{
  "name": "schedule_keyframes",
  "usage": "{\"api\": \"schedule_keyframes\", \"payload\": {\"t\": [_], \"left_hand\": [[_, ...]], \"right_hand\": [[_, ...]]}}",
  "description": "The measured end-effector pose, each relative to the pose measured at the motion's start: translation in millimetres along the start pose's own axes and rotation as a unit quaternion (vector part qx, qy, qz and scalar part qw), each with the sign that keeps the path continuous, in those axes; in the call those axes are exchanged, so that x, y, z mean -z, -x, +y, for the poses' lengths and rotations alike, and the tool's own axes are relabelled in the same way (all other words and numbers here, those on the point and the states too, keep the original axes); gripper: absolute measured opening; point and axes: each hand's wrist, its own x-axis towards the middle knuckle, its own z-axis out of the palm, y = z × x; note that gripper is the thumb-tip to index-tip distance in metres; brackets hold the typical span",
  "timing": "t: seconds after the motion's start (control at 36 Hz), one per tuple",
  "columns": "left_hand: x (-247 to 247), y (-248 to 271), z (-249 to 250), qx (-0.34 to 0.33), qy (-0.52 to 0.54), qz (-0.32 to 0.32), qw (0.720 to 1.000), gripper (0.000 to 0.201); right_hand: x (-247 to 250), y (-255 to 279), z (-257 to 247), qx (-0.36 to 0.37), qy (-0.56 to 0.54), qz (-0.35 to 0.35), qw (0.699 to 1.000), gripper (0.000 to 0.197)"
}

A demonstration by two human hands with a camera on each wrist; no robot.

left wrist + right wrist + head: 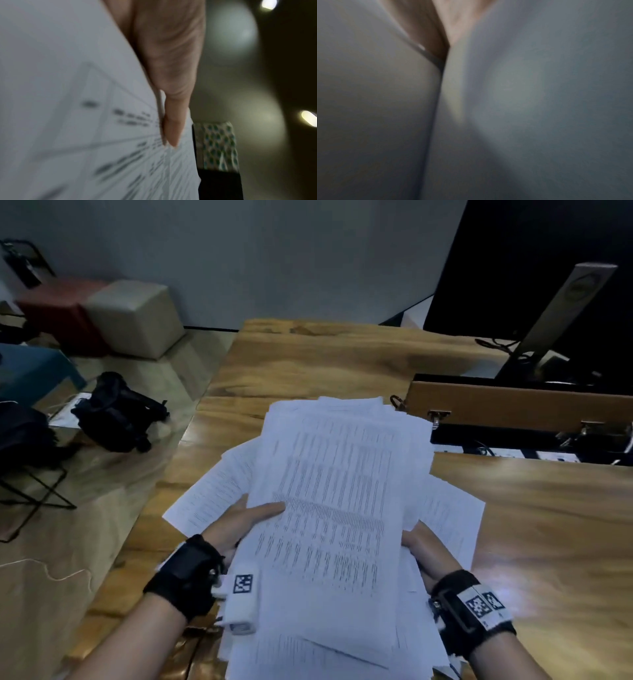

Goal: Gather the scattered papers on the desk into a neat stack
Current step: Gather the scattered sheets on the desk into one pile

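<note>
1. Gripping the printed papers [329, 508] from both sides, the left hand [239, 525] lays its thumb on top.
2. Right hand [423, 549] pinches the opposite edge.
3. Sheets fan unevenly above the wooden tabletop [325, 361].
4. Beyond, a wooden case [513, 405].

We see blurred pale papers [530, 108] filling nearly all of the right wrist view, with a dark seam running down between 2 sheets left of centre. At the top, part of the right hand [453, 24] shows, skin pressed against the sheets. Fingers not distinguishable.
</note>
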Motion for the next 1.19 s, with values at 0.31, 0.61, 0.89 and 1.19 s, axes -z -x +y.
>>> {"api": "schedule_keyframes", "payload": {"t": [0.31, 0.61, 0.89, 1.19], "left_hand": [[33, 11, -34, -0.052, 0.088, -0.060, 0.993, 0.097], [57, 24, -37, -0.101, 0.154, -0.036, 0.982, 0.097], [54, 28, -39, -0.077, 0.151, -0.033, 0.985, 0.098], [56, 20, -40, -0.079, 0.177, 0.010, 0.981, 0.045]], "right_hand": [[21, -17, 26, -0.045, 0.302, 0.258, 0.916, 0.048], [73, -35, 75, -0.255, 0.379, 0.467, 0.757, 0.106], [72, -37, 71, -0.175, 0.286, 0.454, 0.825, 0.027], [53, 5, 37, 0.054, 0.188, 0.411, 0.891, 0.011]]}}
